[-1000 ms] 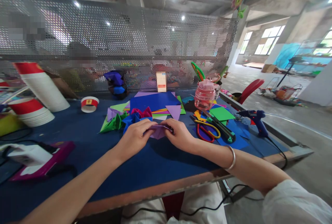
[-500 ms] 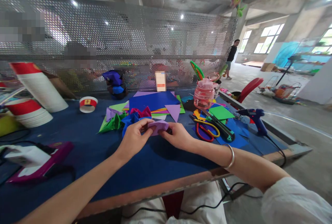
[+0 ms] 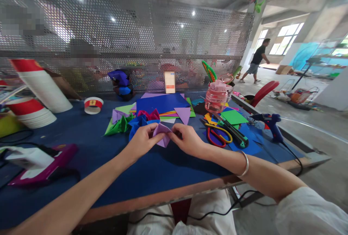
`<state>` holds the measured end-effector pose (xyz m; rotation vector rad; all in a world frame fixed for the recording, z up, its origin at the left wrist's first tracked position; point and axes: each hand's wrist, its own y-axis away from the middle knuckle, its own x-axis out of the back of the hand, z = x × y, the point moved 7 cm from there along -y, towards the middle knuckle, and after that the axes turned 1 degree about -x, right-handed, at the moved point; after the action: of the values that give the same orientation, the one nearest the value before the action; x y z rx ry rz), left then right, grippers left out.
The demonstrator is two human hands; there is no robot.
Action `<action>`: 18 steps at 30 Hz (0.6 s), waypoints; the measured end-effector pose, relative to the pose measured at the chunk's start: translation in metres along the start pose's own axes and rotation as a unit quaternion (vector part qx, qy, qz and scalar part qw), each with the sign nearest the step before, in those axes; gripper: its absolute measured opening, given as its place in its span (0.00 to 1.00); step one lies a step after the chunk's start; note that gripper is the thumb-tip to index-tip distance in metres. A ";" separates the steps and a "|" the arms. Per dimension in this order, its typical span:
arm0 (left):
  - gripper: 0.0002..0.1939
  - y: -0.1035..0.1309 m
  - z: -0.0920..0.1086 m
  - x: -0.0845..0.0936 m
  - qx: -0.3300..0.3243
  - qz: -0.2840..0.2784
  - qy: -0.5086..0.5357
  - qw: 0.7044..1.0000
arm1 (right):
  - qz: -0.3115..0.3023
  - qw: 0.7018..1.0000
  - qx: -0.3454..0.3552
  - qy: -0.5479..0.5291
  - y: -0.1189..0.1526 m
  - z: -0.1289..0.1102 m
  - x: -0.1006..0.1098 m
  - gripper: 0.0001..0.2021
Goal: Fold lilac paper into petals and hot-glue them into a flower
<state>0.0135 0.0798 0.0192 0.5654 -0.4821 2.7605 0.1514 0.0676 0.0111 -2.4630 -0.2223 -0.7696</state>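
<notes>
A small folded piece of purple paper (image 3: 163,137) is held up over the front of the table, one corner pointing down. My left hand (image 3: 143,139) pinches its left side between thumb and fingers. On the right edge, the thumb and curled fingers of my right hand (image 3: 187,140) close on the same paper. Just behind my hands lie folded paper pieces: a green one (image 3: 119,125), a blue one (image 3: 138,124) and a magenta one (image 3: 149,115). Farther back is a stack of coloured sheets topped by a dark blue sheet (image 3: 163,103), with a purple triangle (image 3: 183,115) at its front.
To the right lie scissors (image 3: 219,136), a box cutter (image 3: 234,133), a pink bottle (image 3: 216,96) and a glue gun (image 3: 272,126). Stacked paper cups (image 3: 45,90) and a magenta power strip (image 3: 65,162) are left. A perforated metal screen (image 3: 152,35) stands behind. One person (image 3: 258,61) walks beyond.
The purple paper has turned from lying nearly flat to standing with a corner down, and my fingers have shifted on it. The person in the background has stepped to the right.
</notes>
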 end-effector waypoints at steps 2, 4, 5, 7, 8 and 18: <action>0.10 -0.001 0.000 0.001 -0.021 0.005 -0.017 1.000 | 0.006 1.000 0.018 0.021 0.000 -0.003 0.001 0.08; 0.09 -0.001 0.001 0.002 -0.034 0.009 -0.026 0.999 | 0.007 1.000 0.022 0.019 0.001 -0.004 0.001 0.08; 0.09 -0.001 0.001 0.002 -0.036 0.011 -0.028 0.999 | 0.000 1.000 0.017 0.011 0.001 -0.003 0.000 0.07; 0.08 -0.002 0.001 0.004 -0.039 0.022 -0.025 0.999 | -0.023 1.000 -0.004 -0.010 0.001 0.000 -0.004 0.08; 0.08 -0.002 0.001 0.004 -0.040 0.030 -0.020 0.999 | -0.036 0.999 -0.017 -0.019 0.002 0.002 -0.007 0.09; 0.15 0.008 0.012 0.006 -0.149 0.078 -0.151 0.974 | -0.025 0.996 0.046 0.066 0.002 -0.002 -0.006 0.12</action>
<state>0.0093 0.0691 0.0304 0.9092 -1.0291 2.6768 0.1460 0.0650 0.0080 -2.3183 -0.2645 -0.9196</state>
